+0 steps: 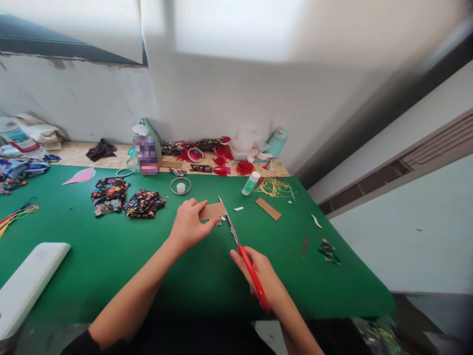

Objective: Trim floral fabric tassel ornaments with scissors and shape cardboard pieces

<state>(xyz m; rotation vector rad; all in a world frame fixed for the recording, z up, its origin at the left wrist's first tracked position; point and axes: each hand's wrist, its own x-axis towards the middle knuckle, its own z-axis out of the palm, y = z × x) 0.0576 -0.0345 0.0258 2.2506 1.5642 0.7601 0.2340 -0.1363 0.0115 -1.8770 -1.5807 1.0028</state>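
Note:
My left hand [190,224] pinches a small brown cardboard strip [212,211] between thumb and fingers above the green table. Red-handled scissors [249,268] are gripped in my right hand [260,273], their blades pointing away from me. The blades stand at the right end of the cardboard strip; whether they are cutting into it I cannot tell. Small white scraps [238,208] lie near the blade tips. To the right lies a second cardboard strip [268,209], and beyond it a glue stick [251,183] with a white cap stands upright.
Floral cloth pieces [110,193] lie left of my hands, with a round ring [181,186] behind. A white device [33,286] rests at the near left. Yellow cords [275,187] and red tassels [244,167] lie toward the back, near a teal bottle [277,143]. Fabric scraps [329,251] lie at right.

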